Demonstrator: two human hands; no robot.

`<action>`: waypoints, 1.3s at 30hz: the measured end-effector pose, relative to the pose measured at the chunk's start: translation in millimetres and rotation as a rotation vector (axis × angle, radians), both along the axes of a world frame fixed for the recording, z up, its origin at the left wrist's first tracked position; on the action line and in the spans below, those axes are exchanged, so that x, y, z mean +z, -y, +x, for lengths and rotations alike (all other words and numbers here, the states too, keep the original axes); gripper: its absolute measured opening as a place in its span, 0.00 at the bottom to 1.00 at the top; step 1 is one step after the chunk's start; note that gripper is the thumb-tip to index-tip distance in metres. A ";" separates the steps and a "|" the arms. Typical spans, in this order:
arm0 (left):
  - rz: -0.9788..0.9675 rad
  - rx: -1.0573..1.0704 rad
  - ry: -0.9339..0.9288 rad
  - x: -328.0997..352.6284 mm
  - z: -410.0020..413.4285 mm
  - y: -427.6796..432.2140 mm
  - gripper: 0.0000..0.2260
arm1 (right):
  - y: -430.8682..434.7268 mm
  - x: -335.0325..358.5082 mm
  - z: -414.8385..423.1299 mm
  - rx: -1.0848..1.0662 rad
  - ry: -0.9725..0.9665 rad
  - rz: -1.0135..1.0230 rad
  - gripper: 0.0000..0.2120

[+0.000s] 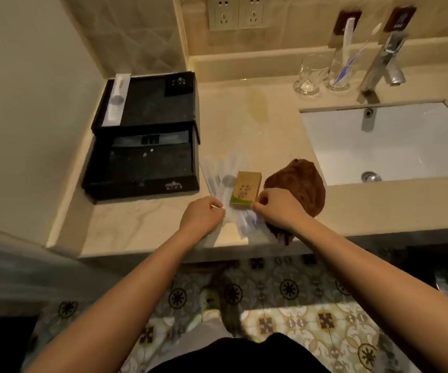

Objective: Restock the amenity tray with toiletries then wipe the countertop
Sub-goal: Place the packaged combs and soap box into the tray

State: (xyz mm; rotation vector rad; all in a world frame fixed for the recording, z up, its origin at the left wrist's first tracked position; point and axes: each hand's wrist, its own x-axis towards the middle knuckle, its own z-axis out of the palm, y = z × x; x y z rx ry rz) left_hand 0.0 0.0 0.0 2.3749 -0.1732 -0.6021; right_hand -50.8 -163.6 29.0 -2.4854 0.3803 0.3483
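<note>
A black two-level amenity tray (pixel 147 184) stands at the counter's left; one white wrapped packet (pixel 116 100) lies along its upper level's left side. Near the front edge lies a pile of clear-wrapped toiletry packets (pixel 224 181) with a small brown cardboard box (pixel 245 191) on top. My left hand (pixel 202 215) pinches the near end of a wrapped packet. My right hand (pixel 279 207) pinches the near corner of the box and the wrappers under it. A brown cloth (pixel 303 184) lies bunched just right of the pile, partly under my right wrist.
A white sink (pixel 379 146) with a chrome tap (pixel 381 65) fills the counter's right side. Two glasses (pixel 311 74) stand behind it, one holding a toothbrush. A yellowish stain (pixel 258 106) marks the beige countertop. Wall on the left, sockets behind.
</note>
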 end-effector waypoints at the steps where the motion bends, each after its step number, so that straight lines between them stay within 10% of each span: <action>1: 0.063 -0.003 0.065 0.8 5.7 2.5 0.04 | 0.7 -1.6 8.3 -0.059 0.032 -0.022 0.11; 8: 0.178 -0.195 0.404 -2.5 31.6 12.9 0.14 | -6.2 -13.2 49.9 -0.365 -0.007 -0.033 0.24; 15: 0.116 -0.295 0.238 -16.1 54.3 25.4 0.20 | -14.4 -17.2 70.9 -0.493 -0.102 0.033 0.22; 28: -0.341 0.165 -0.391 0.8 67.7 20.3 0.08 | 10.0 -7.1 74.2 -0.509 0.009 0.425 0.14; 39: -0.657 0.569 -0.361 61.7 90.8 10.1 0.09 | 42.4 40.6 140.9 -0.510 0.104 0.925 0.03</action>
